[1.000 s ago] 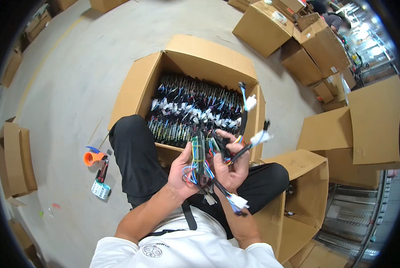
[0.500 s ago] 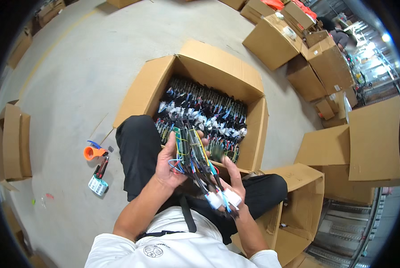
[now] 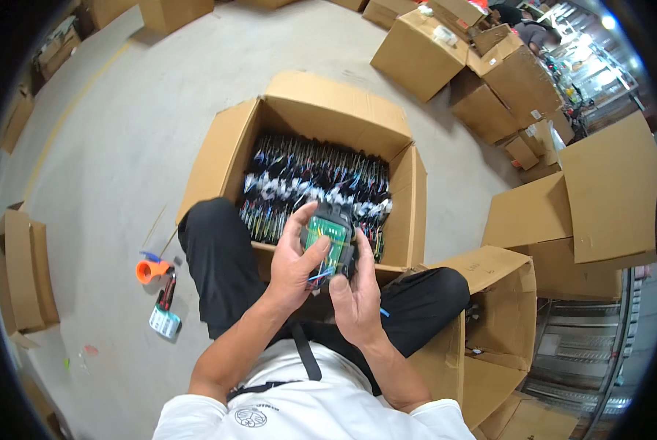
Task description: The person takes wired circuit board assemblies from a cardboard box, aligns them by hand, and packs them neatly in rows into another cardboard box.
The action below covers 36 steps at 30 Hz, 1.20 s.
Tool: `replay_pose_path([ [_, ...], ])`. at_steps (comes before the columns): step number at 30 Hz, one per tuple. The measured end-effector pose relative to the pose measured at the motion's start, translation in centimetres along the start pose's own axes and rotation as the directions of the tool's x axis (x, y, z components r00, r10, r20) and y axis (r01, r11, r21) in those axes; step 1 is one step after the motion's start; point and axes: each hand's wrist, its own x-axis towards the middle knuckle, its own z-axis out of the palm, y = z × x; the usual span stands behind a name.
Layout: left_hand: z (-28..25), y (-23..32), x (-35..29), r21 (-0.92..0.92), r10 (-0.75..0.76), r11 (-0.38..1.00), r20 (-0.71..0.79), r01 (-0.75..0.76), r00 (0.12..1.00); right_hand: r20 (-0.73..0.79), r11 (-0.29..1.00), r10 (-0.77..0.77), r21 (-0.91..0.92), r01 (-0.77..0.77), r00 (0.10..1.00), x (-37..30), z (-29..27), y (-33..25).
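Note:
A bundle of green circuit boards (image 3: 334,233) with black parts and coloured wires is held over my lap, one board's face turned up. My left hand (image 3: 296,265) is closed round its left side, thumb pressed on the green board. Along the right edge, my right hand (image 3: 359,302) has its fingers curled against the bundle, thumb near its lower end. Just beyond stands an open cardboard box (image 3: 420,213). Packed rows of similar wired boards (image 3: 310,158) fill it, with white connectors across the middle. The bundle's underside is hidden.
On the floor left of my knee lie an orange tape dispenser or ring-shaped tool (image 3: 149,272), a red-and-black hand tool (image 3: 168,292) and a labelled teal roll (image 3: 165,323). An open carton (image 3: 498,323) sits at my right. More cartons (image 3: 519,81) are stacked far right, near another person (image 3: 537,33).
The boards, earlier on edge with white connectors dangling toward me, now lie face up in a compact bundle. My right hand has come in beside it. The view has shifted slightly.

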Motion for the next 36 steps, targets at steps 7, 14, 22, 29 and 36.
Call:
replay_pose_path([
  [7,-2.6,-0.6,-0.1,-0.204,-0.216,0.945,0.194,0.255,0.957,0.053,0.933,-0.169,-0.313,0.177,0.984,1.6,1.5,0.6],
  [14,-1.9,5.3,5.6,0.271,-0.022,0.962,0.006,0.019,1.000,-0.058,0.831,-0.221,-0.533,0.157,0.974,5.9,-1.9,-0.7],
  [22,-8.7,12.6,13.3,-0.032,0.011,0.999,0.103,-0.008,0.995,0.584,0.767,0.617,-0.597,-0.236,0.528,-0.5,4.3,15.6],
  [29,-9.7,10.6,12.1,-0.114,-0.019,0.993,0.042,0.024,0.999,0.567,0.484,0.279,-0.780,0.397,0.775,-4.9,12.3,34.1],
  [36,-8.3,13.9,11.4,-0.311,-0.107,0.944,0.043,0.116,0.993,0.292,0.502,0.539,-0.865,-0.023,0.790,-4.5,14.7,39.2],
])
